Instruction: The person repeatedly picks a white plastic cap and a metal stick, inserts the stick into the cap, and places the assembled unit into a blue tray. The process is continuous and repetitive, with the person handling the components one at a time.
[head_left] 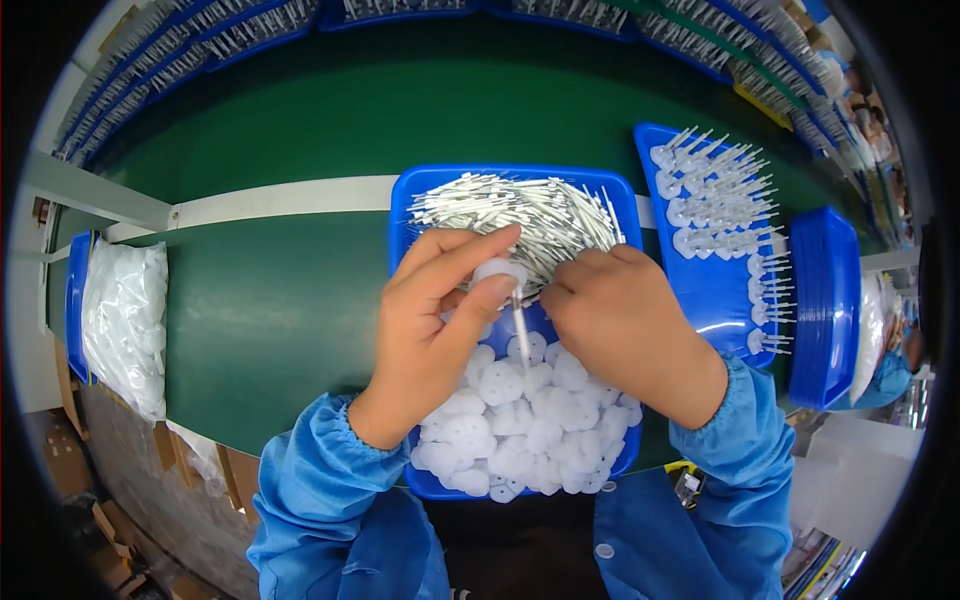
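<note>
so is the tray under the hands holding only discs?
No: the blue tray holds white discs at its near end and a heap of thin white pins at its far end.

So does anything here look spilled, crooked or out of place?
Nothing stands out. The white discs and thin rods stay inside the blue tray, and finished pieces lie in rows on the tray to the right. The left hand pinches one disc.
</note>
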